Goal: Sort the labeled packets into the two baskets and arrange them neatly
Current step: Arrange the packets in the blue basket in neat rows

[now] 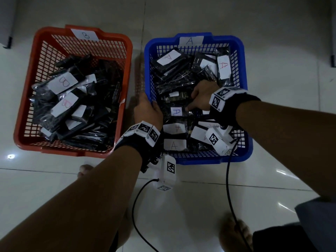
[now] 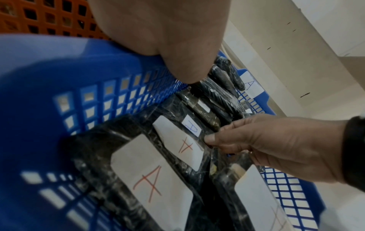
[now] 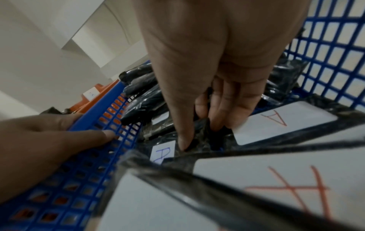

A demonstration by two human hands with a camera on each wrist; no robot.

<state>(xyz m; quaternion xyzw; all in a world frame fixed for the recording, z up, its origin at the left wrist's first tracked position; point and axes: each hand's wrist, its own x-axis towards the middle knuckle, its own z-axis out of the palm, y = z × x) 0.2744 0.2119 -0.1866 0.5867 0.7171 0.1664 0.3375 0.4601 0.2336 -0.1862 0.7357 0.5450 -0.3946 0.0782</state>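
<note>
With no packets left loose on the floor (image 1: pixel 200 197), looks like sorting done and tidying under way. Left hand (image 1: pixel 148 110) clamped over the near-left rim of the blue basket (image 1: pixel 243 51), thumb inside, fingers outside, steadying it. Right hand (image 1: pixel 201 99) down among the A packets, thumb and fingers pinching the black packet with the blue A label (image 1: pixel 176 111) near the basket's left wall. Blue basket, tagged A, sitting on the floor just right of the red basket (image 1: pixel 29 99), tagged B. A-labelled packets near the front edge lying fairly flat in a column; those toward the far wall tilted and overlapping. Over in the red basket, B packets (image 1: pixel 63 82) heaped at angles, untouched for now. Left to do, by the look of it: straightening both piles, red one especially.
</note>
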